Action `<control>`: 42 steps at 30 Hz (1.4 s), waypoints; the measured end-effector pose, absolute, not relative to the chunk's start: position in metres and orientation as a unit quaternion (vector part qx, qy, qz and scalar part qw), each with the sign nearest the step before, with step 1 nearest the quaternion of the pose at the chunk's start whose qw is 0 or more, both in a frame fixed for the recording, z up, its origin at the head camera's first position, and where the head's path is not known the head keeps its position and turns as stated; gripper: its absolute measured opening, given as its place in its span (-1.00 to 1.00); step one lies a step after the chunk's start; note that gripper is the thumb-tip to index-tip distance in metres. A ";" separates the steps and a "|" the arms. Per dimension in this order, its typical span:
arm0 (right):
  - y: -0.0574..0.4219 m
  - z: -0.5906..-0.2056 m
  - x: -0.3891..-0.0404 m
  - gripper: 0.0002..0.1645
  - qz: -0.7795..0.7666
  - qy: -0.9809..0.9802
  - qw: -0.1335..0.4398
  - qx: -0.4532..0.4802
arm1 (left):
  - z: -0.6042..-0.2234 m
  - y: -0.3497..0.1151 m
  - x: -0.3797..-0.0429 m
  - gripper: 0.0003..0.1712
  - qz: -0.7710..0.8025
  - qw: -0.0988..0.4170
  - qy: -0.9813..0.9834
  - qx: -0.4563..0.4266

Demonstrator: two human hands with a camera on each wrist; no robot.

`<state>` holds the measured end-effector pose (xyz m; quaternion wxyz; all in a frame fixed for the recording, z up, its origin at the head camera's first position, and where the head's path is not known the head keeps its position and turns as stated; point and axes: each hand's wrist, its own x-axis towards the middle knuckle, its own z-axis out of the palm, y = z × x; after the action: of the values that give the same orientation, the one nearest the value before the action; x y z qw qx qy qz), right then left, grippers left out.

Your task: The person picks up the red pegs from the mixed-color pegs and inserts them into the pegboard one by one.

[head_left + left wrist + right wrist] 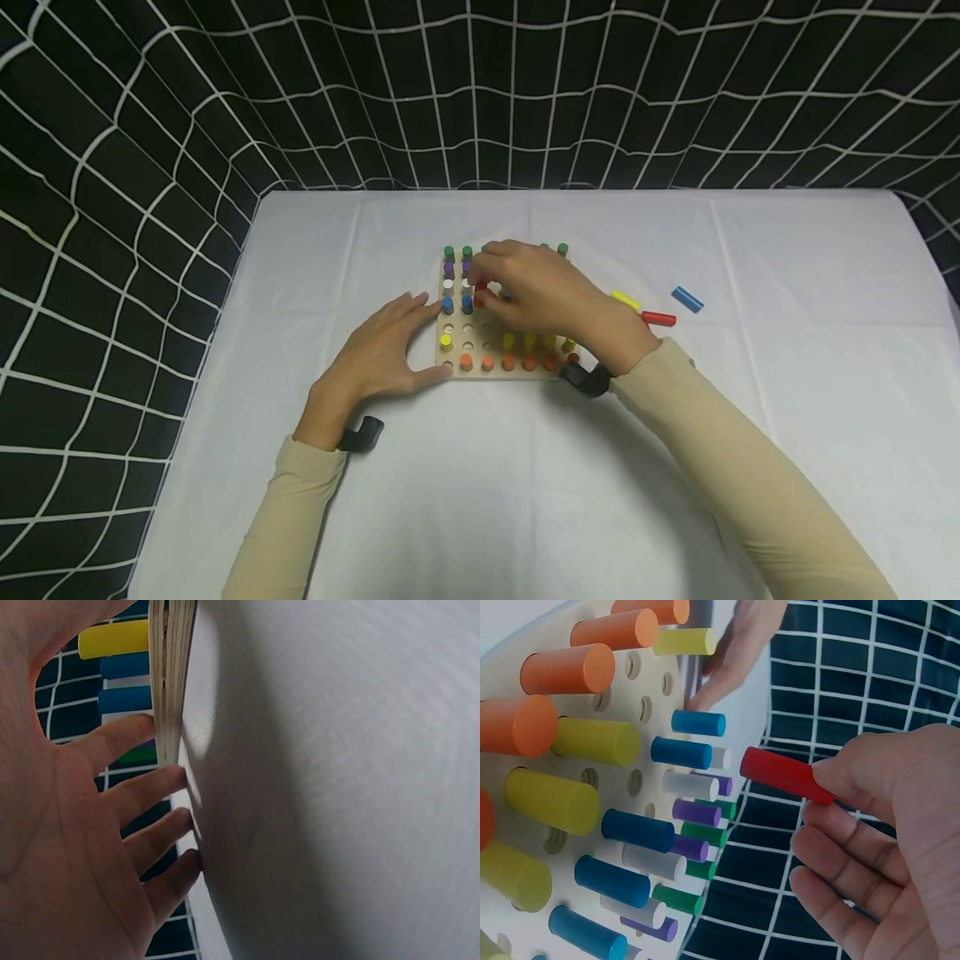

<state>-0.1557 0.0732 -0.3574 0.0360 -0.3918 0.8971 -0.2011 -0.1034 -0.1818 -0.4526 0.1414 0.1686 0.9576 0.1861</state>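
Note:
A light wooden pegboard lies on the table with colored pegs standing in rows: green, purple, white, blue, yellow and orange. A row of bare holes runs between the blue pegs and the yellow pegs. Over the board, my right hand pinches a red peg between thumb and index finger, clear of the holes in the right wrist view. My left hand has its fingers spread at the board's left side, thumb at the near corner, index fingertip against the edge.
To the right of the board lie a loose yellow peg, a red one and a blue pair. A white cloth covers the table. Black sheeting with white netting stands behind and at the left.

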 end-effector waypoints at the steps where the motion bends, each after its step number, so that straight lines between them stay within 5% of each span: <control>1: 0.073 -0.358 -0.156 -0.86 -0.196 0.898 0.036 -0.393 | -0.452 -0.182 -0.104 0.12 0.186 0.142 0.958 0.169; 42: 0.033 -0.392 -0.152 -0.87 -0.167 0.876 0.076 -0.447 | -0.456 -0.183 -0.104 0.11 0.190 0.127 0.955 0.191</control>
<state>-0.1518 0.0335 -0.3919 0.0758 -0.4470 0.8756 -0.1666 -0.1043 -0.1834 -0.4561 0.1270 0.1908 0.9547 0.1899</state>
